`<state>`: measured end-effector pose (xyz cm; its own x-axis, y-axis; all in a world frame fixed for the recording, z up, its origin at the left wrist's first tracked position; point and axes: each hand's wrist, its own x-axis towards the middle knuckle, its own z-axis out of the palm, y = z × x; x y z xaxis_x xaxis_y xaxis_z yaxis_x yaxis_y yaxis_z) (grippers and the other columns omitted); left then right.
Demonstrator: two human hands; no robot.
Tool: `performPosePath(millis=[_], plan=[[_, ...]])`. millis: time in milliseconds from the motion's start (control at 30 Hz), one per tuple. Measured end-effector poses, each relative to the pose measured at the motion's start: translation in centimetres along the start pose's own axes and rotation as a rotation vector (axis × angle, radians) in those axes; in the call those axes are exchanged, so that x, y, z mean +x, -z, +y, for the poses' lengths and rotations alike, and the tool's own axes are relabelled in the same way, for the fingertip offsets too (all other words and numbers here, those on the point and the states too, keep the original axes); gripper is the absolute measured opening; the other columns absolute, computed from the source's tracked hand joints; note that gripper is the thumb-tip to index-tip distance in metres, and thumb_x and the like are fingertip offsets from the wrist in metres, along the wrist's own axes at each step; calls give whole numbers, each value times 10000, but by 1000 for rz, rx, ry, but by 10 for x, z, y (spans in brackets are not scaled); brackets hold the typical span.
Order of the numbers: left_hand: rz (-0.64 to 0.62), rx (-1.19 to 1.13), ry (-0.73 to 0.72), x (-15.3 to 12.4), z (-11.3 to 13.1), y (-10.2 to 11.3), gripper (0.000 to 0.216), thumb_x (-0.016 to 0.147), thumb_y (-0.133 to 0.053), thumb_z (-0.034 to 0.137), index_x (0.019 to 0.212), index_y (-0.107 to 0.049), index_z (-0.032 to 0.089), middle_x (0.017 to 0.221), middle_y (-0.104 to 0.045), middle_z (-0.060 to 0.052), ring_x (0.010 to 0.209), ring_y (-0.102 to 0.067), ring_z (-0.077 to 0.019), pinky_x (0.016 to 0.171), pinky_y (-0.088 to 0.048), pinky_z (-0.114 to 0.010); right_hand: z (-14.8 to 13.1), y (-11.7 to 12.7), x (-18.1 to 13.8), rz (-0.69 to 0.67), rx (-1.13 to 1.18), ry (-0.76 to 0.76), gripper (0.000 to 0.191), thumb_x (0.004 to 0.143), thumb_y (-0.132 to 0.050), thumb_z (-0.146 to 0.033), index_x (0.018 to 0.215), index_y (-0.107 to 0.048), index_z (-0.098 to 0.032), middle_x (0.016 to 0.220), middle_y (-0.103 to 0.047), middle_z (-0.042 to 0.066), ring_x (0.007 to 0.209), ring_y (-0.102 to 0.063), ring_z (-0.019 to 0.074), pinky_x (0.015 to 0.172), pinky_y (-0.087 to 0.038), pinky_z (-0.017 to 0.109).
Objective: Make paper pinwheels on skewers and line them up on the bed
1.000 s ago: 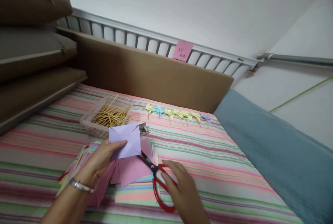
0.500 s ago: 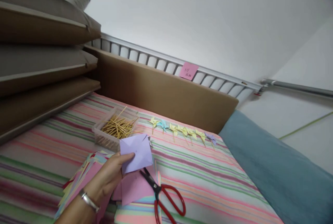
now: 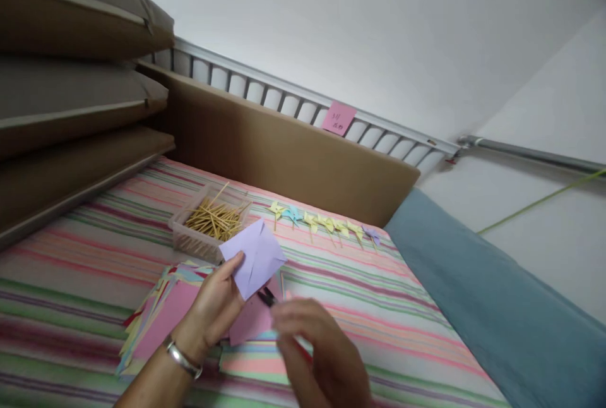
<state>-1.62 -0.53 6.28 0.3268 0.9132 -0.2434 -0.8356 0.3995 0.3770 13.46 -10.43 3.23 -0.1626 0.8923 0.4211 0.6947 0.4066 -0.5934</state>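
Observation:
My left hand point(image 3: 215, 300) pinches a square of purple paper point(image 3: 255, 256) between thumb and fingers; slits run in from its corners toward the middle. My right hand point(image 3: 322, 348), blurred, hovers over the red-handled scissors point(image 3: 267, 297) with thumb and fingers apart. It covers most of the handles; the dark blades show past the fingertips. Beneath the scissors lies pink paper point(image 3: 250, 323) on top of other coloured sheets point(image 3: 255, 364). Left of these, partly behind my left wrist, is a fanned stack of coloured paper point(image 3: 163, 326).
A clear plastic box point(image 3: 182, 237) of thin wooden sticks stands behind the paper. Several small paper pinwheels point(image 3: 326, 225) line the far side of the striped cloth point(image 3: 402, 307). A brown board point(image 3: 284, 149) rises behind, stacked cushions point(image 3: 80, 98) at left, a blue-green panel point(image 3: 454, 282) at right.
My right hand has come into view over the scissors, which stay in place on the paper. My left hand has turned and tilted the purple square, so its slits show more clearly.

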Motion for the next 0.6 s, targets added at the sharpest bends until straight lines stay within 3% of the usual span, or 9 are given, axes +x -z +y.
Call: performPosePath(millis=[100,133,200,333,600], plan=[[-4,-23,25,-1,-11,5,434,870,-513,197,1292,-502,96,1104,-701,-119,1078,-620,-242,984,-454,-361,-9,4,40,252,15,121,233,877,-489,-139,1020,-635,-251,1065,-647,81,1078,-564,231,912,-463,427],[-8,-27,38,-1,-14,7,438,875,-504,207,1298,-496,92,1106,-699,-125,1081,-618,-247,985,-453,-372,-7,2,46,274,-14,159,245,861,-497,-109,1024,-629,-236,1100,-631,88,1111,-540,234,926,-455,430],[5,-35,43,0,-19,12,442,883,-485,216,1308,-487,94,1118,-693,-127,1081,-616,-251,984,-451,-384,-1,-6,50,241,-79,200,290,840,-499,-74,1055,-619,-227,1201,-577,93,1198,-467,242,973,-423,453],[71,-43,53,5,-26,17,448,886,-464,213,1324,-475,121,1170,-671,-104,1080,-616,-237,984,-448,-368,13,-24,43,125,-112,131,339,830,-481,-61,1095,-614,-225,1337,-476,83,1309,-334,256,1052,-340,513],[117,1,48,12,-37,21,452,888,-464,212,1332,-468,126,1151,-680,-98,1061,-625,-229,975,-453,-357,29,-33,45,133,-85,98,280,867,-460,-65,1034,-648,-189,1297,-508,107,1300,-345,241,1047,-368,488]])
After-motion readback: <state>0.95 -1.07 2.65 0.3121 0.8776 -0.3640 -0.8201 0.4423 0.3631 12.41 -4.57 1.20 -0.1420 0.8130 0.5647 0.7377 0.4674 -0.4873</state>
